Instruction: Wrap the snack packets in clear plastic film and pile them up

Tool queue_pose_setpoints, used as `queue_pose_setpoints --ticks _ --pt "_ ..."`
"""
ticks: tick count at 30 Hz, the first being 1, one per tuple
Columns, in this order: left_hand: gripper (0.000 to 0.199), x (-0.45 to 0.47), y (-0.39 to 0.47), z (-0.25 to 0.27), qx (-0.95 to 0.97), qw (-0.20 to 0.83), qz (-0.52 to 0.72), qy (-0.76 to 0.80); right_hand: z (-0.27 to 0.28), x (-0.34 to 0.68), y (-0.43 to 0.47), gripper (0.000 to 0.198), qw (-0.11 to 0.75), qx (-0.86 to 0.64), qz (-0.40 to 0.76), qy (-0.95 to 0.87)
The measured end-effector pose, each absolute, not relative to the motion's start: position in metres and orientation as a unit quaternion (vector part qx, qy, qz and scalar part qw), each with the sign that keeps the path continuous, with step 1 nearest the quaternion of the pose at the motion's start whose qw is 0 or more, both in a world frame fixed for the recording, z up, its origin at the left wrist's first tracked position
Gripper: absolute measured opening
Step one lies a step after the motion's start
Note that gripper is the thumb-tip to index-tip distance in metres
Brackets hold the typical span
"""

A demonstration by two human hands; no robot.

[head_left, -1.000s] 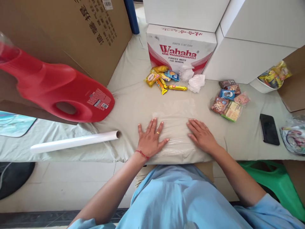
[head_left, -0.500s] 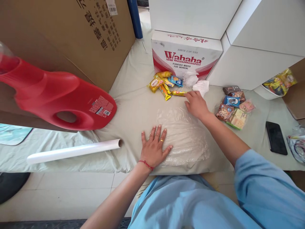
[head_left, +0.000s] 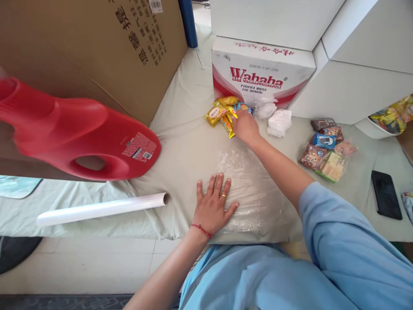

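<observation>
the left hand (head_left: 211,211) lies flat with its fingers spread apart, at the left edge of a sheet of clear film (head_left: 258,193) on the cloth-covered counter (head_left: 187,159). the right hand (head_left: 245,127) reaches past the film to the yellow snack packets (head_left: 217,113), in front of the printed carton (head_left: 222,71); its fingers touch them, but whether they are clamped on one i cannot tell. crumpled white tissues (head_left: 279,124) lie just beside that hand.

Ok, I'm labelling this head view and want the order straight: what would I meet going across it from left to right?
Red jug → left hand → right hand → nearer crumpled white wad → pile of mixed snack packets → black phone.
</observation>
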State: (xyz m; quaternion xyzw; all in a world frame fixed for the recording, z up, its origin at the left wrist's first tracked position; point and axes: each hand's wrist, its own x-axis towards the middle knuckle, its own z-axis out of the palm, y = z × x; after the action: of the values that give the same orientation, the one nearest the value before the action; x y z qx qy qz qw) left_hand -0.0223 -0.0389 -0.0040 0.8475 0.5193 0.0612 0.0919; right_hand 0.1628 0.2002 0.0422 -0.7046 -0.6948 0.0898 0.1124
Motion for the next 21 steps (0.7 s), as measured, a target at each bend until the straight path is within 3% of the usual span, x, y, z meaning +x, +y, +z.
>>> queue_pose_setpoints --ticks 6,12,15,18,21 --pt "0.071 -0.022 -0.039 -0.004 0.85 0.083 0.056 0.517 0.033 0.134 0.209 0.052 0.044 -0.713 0.089 -0.694" --pt "0.072 -0.023 -0.039 -0.004 0.848 0.096 0.06 0.518 0.068 0.199 0.157 0.049 -0.064 -0.673 0.088 -0.731" --pt "0.074 -0.023 -0.039 -0.002 0.847 0.104 0.063 0.518 0.089 0.239 0.11 0.043 -0.036 -0.614 0.135 -0.777" --pt "0.078 -0.023 -0.039 -0.002 0.848 0.107 0.066 0.515 0.096 0.258 0.06 0.051 0.019 -0.49 0.226 -0.842" --pt "0.079 -0.023 -0.039 -0.003 0.846 0.104 0.064 0.519 0.084 0.251 0.021 0.057 -0.008 -0.42 0.249 -0.873"
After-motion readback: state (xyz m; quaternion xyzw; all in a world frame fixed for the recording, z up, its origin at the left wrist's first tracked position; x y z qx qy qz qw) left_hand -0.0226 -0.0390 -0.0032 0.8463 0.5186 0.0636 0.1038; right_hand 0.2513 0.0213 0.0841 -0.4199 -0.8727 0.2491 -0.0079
